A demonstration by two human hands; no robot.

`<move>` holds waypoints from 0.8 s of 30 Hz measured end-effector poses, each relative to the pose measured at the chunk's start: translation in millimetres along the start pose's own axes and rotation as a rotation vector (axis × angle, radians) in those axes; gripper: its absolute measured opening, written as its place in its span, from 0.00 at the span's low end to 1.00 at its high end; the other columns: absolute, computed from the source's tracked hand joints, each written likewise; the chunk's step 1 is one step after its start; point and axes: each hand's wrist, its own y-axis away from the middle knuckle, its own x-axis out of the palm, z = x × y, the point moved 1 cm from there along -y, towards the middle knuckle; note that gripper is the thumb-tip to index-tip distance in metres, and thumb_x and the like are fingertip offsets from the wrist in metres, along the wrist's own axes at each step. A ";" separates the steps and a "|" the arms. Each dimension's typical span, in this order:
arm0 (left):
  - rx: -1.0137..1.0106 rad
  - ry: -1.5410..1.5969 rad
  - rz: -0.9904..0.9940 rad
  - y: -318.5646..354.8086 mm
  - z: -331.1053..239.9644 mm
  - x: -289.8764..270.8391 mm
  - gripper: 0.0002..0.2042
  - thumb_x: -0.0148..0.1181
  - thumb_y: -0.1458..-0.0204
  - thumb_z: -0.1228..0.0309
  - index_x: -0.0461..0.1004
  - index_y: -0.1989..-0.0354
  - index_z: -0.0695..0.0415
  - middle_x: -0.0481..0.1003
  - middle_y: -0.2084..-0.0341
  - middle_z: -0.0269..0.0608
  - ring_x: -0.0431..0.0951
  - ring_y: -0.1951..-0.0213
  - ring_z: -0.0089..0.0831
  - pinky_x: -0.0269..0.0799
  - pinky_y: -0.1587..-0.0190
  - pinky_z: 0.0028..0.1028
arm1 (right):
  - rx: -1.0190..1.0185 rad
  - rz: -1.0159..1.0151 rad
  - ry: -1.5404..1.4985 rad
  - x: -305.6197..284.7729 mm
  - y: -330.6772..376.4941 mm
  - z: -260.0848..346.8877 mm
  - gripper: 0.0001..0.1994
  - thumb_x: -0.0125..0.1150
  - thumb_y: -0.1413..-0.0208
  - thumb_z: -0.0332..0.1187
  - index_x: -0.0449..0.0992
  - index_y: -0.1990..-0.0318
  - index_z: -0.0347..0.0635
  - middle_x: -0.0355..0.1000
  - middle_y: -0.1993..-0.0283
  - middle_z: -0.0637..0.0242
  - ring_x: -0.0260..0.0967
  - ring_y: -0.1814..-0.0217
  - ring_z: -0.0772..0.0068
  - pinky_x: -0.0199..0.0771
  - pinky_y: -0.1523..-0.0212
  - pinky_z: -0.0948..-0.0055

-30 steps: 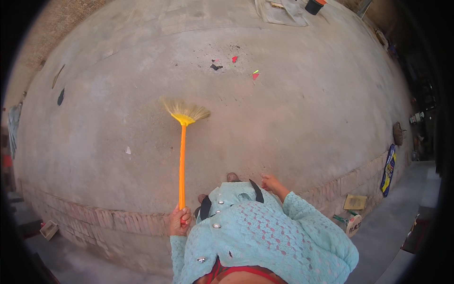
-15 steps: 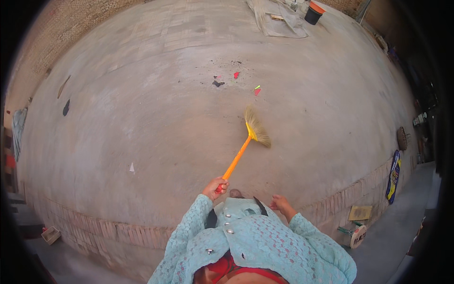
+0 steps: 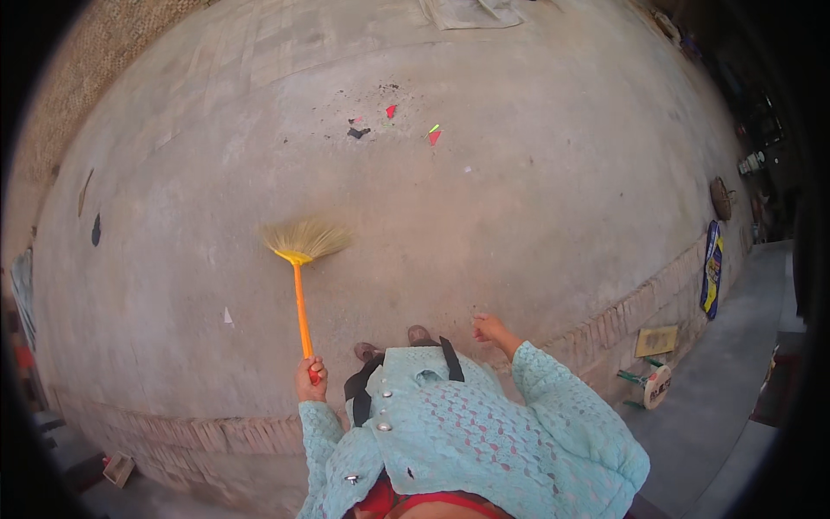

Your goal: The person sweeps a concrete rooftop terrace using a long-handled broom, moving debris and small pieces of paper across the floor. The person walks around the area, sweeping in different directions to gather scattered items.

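Observation:
My left hand (image 3: 311,379) is wrapped round the red end of a broom's orange handle. The broom (image 3: 302,311) points away from me, its yellow collar and fanned straw bristles resting on the concrete floor to the left of my feet. Out to the right, my right hand (image 3: 490,328) hangs in the air with its fingers curled, and I see nothing in it. A small white scrap (image 3: 228,316) lies left of the handle. Farther off are a black scrap (image 3: 358,133), a red scrap (image 3: 391,112) and another red piece (image 3: 435,138) beside a yellow-green strip, with dark crumbs around them.
A brick edge (image 3: 216,431) borders the raised floor near me and on the right. By it are a small round-topped stool (image 3: 657,387), a yellowish board (image 3: 656,341) and a blue-and-yellow bag (image 3: 711,270). A pale sheet (image 3: 471,12) lies at the far side; a dark scrap (image 3: 96,229) lies left.
The broom has swung from right of centre to the left with my left hand, its bristles now spread wide. My view has shifted. The right hand remains out to the side.

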 end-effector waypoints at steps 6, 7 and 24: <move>0.153 0.141 -0.008 28.1 -48.8 -34.9 0.06 0.47 0.56 0.80 0.59 0.70 0.58 0.65 0.79 0.39 0.62 0.85 0.17 0.59 0.86 0.15 | -0.122 0.023 0.104 58.4 -3.3 87.2 0.22 0.48 0.53 0.30 0.60 0.48 0.39 0.67 0.76 0.65 0.65 0.79 0.76 0.69 0.79 0.77; 0.171 0.158 -0.014 33.0 -54.6 -42.5 0.06 0.47 0.56 0.80 0.59 0.70 0.58 0.65 0.79 0.39 0.61 0.85 0.17 0.59 0.86 0.15 | -0.136 0.025 0.136 63.9 -3.2 98.3 0.22 0.48 0.53 0.30 0.59 0.47 0.40 0.67 0.75 0.65 0.65 0.78 0.76 0.69 0.78 0.77; -0.213 -0.246 0.286 67.0 -61.6 87.7 0.27 0.47 0.58 0.80 0.51 0.46 0.57 0.63 0.81 0.36 0.58 0.88 0.16 0.57 0.89 0.14 | 0.011 -0.077 0.058 39.7 42.8 106.2 0.22 0.48 0.53 0.30 0.59 0.47 0.40 0.67 0.73 0.66 0.66 0.74 0.77 0.69 0.74 0.78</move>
